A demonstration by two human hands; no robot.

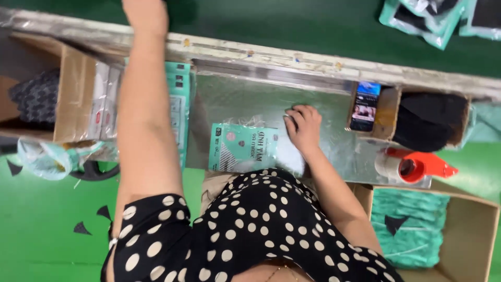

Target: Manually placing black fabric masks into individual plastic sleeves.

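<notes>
Bottom of the frame: black top with white dots (250, 230), worn by the person, fills the near view.

Lower right: open cardboard box (469, 235) with teal packets (412, 230) stacked inside. Just above it, at the right edge of the metal worktop (229, 99), a tape dispenser (412, 166) with an orange handle and a roll of clear tape.

Centre: a teal packet in clear wrap (242, 147) lies flat at the worktop's near edge. Right hand (302, 128) rests on the worktop just right of the packet, palm down, fingers curled and close together, tips at the wrap's edge; whether they pinch it, cannot tell.

Left of centre: left arm stretches up the frame; left hand (146, 13) crosses the worn rail (313, 65) at the top left and is cut off by the frame edge, so finger state cannot be told.

Left: a cardboard box (73, 94) holding dark knit fabric (34, 96), white cartons (104, 102) beside it, a crumpled plastic bag (49, 156) below.

Right of centre, farther: a phone (364, 106) standing in a cardboard compartment, black fabric (428, 120) beside it.

Top right: more teal packs (438, 18) on the green surface (292, 26).
</notes>
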